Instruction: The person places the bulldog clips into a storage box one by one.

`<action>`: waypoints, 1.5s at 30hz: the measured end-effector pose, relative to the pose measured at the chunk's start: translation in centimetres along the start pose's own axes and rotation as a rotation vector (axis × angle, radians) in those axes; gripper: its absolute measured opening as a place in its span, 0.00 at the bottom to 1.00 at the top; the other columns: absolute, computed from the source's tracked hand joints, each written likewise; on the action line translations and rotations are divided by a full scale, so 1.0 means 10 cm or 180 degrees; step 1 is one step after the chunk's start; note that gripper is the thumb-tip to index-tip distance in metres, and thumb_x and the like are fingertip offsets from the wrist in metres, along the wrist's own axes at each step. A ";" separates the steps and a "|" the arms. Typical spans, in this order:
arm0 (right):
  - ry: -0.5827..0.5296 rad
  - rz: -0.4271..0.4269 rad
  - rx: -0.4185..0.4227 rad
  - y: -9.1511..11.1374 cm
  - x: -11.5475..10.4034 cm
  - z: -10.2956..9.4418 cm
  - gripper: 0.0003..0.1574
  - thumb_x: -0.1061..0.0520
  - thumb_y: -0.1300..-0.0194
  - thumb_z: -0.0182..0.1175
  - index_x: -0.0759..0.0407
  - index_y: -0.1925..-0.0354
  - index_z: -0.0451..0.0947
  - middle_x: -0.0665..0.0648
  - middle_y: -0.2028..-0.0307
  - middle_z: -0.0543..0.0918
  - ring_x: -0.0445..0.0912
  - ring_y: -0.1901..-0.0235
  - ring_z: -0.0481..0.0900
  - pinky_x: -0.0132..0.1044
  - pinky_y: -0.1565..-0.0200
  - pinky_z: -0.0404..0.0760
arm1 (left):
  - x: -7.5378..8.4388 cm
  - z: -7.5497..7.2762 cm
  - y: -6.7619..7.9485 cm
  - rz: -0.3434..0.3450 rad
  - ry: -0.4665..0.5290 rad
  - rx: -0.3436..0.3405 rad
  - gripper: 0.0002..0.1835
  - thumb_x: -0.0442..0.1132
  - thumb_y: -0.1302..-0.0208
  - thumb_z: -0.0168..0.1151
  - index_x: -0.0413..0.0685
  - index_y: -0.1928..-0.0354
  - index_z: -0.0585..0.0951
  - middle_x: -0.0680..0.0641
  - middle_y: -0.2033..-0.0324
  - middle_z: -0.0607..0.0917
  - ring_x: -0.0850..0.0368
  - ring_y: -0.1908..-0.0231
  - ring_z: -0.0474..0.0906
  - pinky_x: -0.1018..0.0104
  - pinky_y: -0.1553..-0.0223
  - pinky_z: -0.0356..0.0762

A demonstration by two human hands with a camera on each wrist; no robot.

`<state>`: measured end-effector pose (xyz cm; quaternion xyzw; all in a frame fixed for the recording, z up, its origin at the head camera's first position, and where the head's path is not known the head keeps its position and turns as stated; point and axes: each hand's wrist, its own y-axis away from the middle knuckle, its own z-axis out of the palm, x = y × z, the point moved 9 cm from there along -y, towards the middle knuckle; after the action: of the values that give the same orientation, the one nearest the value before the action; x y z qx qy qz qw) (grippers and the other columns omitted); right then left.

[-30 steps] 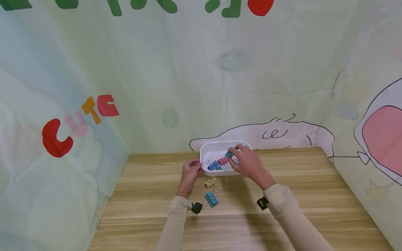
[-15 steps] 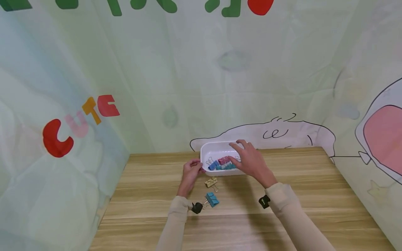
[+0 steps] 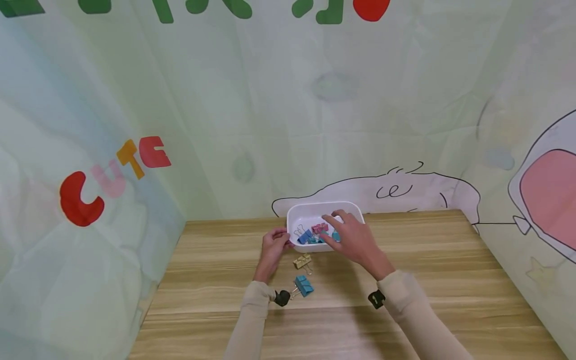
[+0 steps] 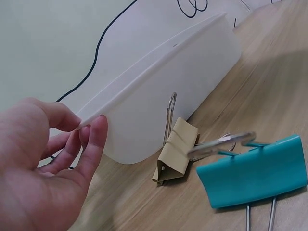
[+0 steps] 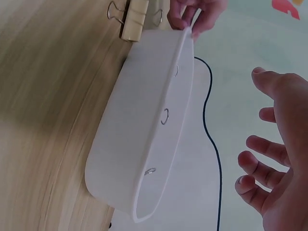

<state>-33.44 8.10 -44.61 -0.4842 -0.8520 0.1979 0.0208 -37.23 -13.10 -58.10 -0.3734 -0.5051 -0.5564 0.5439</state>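
Observation:
A white plastic tray (image 3: 310, 212) stands at the back of the table, holding a blue binder clip (image 3: 305, 236), a pink binder clip (image 3: 320, 228) and several teal ones. My left hand (image 3: 272, 247) pinches the tray's left corner by the rim, thumb above and fingers beneath, as the left wrist view shows. Over the tray's right part hovers my right hand (image 3: 356, 241), fingers spread and holding nothing; it hides some of the contents. Outside the tray, a gold binder clip (image 4: 178, 149) lies close to its front wall. Nearer me lies a larger teal binder clip (image 4: 255, 175).
The wooden table (image 3: 216, 270) ends at a printed fabric backdrop (image 3: 243, 125) right behind the tray. More fabric rises on the left and right sides. Wire handles of clips stick up above the tray's rim in the right wrist view.
My right hand has let go of a teal binder clip, which dropped into the tray. Its fingers spread, then shifted slightly left and down. My left hand has stayed at the corner.

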 end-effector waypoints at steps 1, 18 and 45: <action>-0.0017 -0.0014 -0.0008 0.01 -0.02 0.01 0.36 0.35 0.32 0.67 0.52 0.35 0.80 0.62 0.41 0.80 0.56 0.50 0.82 0.50 0.57 0.91 | 0.00 0.00 0.00 0.0006 -0.0001 0.0006 0.18 0.24 0.27 0.56 0.20 0.40 0.72 0.41 0.59 0.76 0.51 0.63 0.81 0.67 0.60 0.88; -0.0110 -0.0432 -0.0036 0.26 -0.37 0.21 0.34 0.36 0.32 0.68 0.50 0.35 0.81 0.58 0.46 0.83 0.53 0.51 0.83 0.50 0.56 0.90 | 0.03 0.00 0.03 0.0064 -0.0022 0.0015 0.17 0.24 0.28 0.56 0.20 0.41 0.73 0.40 0.59 0.77 0.48 0.63 0.82 0.66 0.60 0.89; -0.0284 -0.0499 -0.0483 0.68 -0.75 0.98 0.33 0.35 0.35 0.70 0.48 0.38 0.81 0.53 0.57 0.82 0.47 0.60 0.79 0.38 0.70 0.83 | 0.04 0.01 0.03 0.0207 0.0083 -0.0028 0.18 0.22 0.29 0.56 0.17 0.41 0.71 0.40 0.60 0.75 0.53 0.65 0.81 0.70 0.62 0.88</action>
<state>-26.13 1.87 -54.86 -0.4069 -0.8999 0.1520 -0.0385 -36.96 -13.02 -57.66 -0.3847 -0.4831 -0.5454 0.5667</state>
